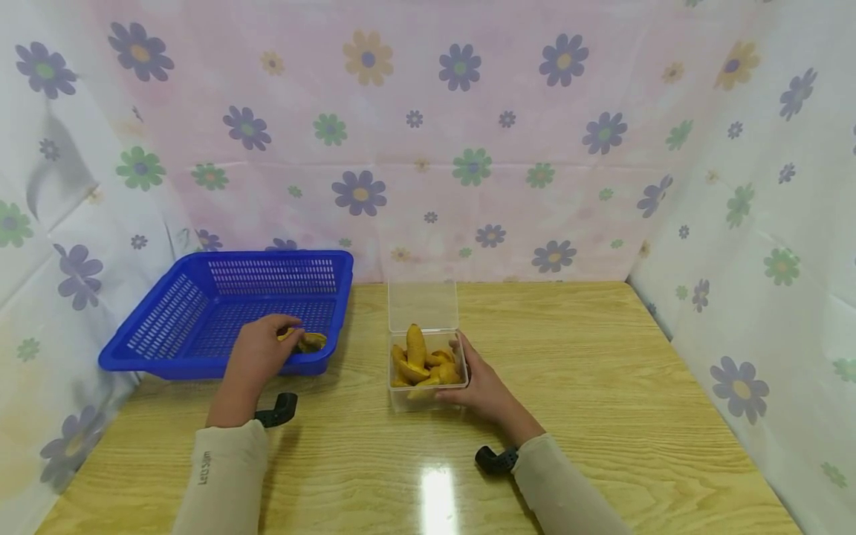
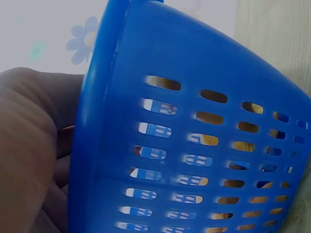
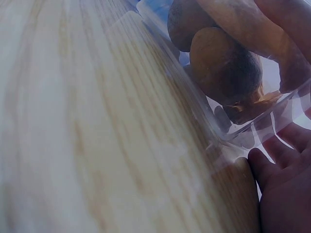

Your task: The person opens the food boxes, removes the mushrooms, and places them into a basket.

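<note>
My left hand (image 1: pixel 262 349) reaches over the near rim of a blue plastic basket (image 1: pixel 170 364). Its thumb and forefinger pinch a yellow-brown piece (image 1: pixel 285 334); another curved piece (image 1: pixel 312 342) lies beside it in the basket's near right corner. In the left wrist view the slotted basket wall (image 2: pixel 160 48) hides the fingertips. My right hand (image 1: pixel 483 383) grips the right side of a clear plastic box (image 1: pixel 401 401), thumb at the front. Several rounded and elongated yellow-brown pieces (image 1: pixel 416 345) are heaped in the box, one standing upright. Their exact kind is unclear.
The box's clear lid (image 1: pixel 423 305) stands open at its back. Box and basket rest on a wood-grain table (image 1: pixel 588 371). Flowered cloth (image 1: pixel 428 148) hangs behind and along both sides. A dark wrist mount (image 1: pixel 277 411) sits on each arm.
</note>
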A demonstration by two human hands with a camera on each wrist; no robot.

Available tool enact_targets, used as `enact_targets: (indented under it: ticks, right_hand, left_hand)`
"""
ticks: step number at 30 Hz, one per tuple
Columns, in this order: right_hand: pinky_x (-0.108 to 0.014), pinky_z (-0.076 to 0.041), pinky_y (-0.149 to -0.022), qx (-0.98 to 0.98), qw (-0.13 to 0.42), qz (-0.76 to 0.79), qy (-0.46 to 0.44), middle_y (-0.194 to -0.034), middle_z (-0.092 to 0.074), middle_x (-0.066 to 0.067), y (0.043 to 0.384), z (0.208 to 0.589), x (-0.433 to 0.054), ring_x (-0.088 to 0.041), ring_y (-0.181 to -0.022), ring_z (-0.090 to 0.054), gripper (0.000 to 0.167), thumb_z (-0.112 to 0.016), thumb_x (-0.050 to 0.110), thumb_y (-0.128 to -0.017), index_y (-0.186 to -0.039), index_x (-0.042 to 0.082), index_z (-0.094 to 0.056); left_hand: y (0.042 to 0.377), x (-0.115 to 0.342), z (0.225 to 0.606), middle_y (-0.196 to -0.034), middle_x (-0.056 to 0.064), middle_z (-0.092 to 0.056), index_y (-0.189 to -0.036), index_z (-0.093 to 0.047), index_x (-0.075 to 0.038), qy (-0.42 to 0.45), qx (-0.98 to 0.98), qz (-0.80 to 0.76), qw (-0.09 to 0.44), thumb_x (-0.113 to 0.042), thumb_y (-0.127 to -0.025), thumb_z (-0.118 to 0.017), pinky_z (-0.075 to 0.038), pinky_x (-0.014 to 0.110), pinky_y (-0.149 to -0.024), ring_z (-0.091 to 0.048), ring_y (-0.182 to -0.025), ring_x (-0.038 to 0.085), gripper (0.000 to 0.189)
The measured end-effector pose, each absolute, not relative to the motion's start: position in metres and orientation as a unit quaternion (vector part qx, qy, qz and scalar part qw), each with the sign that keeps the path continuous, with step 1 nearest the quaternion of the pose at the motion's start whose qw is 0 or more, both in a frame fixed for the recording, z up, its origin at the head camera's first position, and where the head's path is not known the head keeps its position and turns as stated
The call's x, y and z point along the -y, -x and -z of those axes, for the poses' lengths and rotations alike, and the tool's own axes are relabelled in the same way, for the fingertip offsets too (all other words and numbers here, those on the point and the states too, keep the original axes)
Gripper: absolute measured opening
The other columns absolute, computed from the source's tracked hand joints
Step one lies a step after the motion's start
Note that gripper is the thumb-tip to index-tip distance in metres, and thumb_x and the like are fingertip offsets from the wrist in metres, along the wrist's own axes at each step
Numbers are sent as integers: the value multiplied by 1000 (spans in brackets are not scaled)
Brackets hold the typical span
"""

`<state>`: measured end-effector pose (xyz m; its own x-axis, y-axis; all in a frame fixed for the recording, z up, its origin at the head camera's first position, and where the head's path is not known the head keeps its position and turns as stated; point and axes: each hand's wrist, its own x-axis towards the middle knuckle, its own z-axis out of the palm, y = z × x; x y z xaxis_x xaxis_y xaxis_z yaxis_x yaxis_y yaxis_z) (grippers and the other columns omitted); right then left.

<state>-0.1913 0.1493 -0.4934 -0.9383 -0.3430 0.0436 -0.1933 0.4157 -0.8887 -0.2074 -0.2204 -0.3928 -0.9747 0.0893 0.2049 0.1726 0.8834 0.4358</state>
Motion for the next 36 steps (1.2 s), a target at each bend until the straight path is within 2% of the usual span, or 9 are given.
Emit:
enact_targets:
  ticks: [8, 16, 20, 26, 30, 36]
  right_hand:
    - [-55, -28, -116, -834, 71, 524, 156, -161, -24, 0, 192, 493, -149, -26, -146, -29, 119, -84, 36, -74, -157, 31, 1]
    - [-53, -28, -116, -836, 79, 521, 156, -161, -23, 1, 191, 494, -150, -26, -146, -28, 117, -84, 40, -73, -152, 46, 3]
    - [-53, -29, -116, -835, 78, 522, 158, -161, -24, 1, 191, 493, -150, -26, -146, -29, 118, -84, 41, -73, -152, 45, 3]
    - [-54, -28, -116, -835, 76, 521, 162, -161, -24, -2, 192, 492, -150, -27, -146, -29, 120, -84, 41, -73, -156, 34, 2]
    - [-53, -28, -116, -834, 77, 521, 163, -161, -23, -2, 192, 492, -150, -26, -146, -29, 119, -84, 41, -73, -154, 41, 3]
    - [-54, -28, -117, -835, 76, 520, 160, -161, -23, -1, 192, 493, -150, -26, -146, -28, 118, -84, 41, -73, -152, 46, 4]
  left_hand:
    - [204, 216, 388, -120, 25, -64, -124, -64, -1, 70, 966, 232, 92, -21, -98, -58, -52, 55, -82, -62, -105, 39, 33]
    - [201, 211, 387, -120, 24, -64, -124, -64, -2, 83, 962, 244, 92, -19, -98, -58, -52, 55, -84, -62, -107, 39, 32]
    - [202, 206, 386, -121, 22, -65, -123, -65, -3, 91, 962, 240, 95, -20, -98, -58, -52, 55, -85, -62, -107, 39, 31]
    - [199, 195, 378, -123, 22, -63, -124, -64, -4, 98, 961, 246, 82, -20, -98, -59, -53, 54, -83, -64, -104, 38, 32]
    - [198, 189, 376, -124, 21, -63, -125, -64, -3, 108, 958, 254, 78, -21, -97, -59, -54, 52, -81, -67, -99, 35, 33]
    - [198, 183, 378, -127, 21, -61, -125, -64, -4, 127, 956, 253, 77, -22, -97, -59, -51, 56, -87, -60, -112, 40, 33]
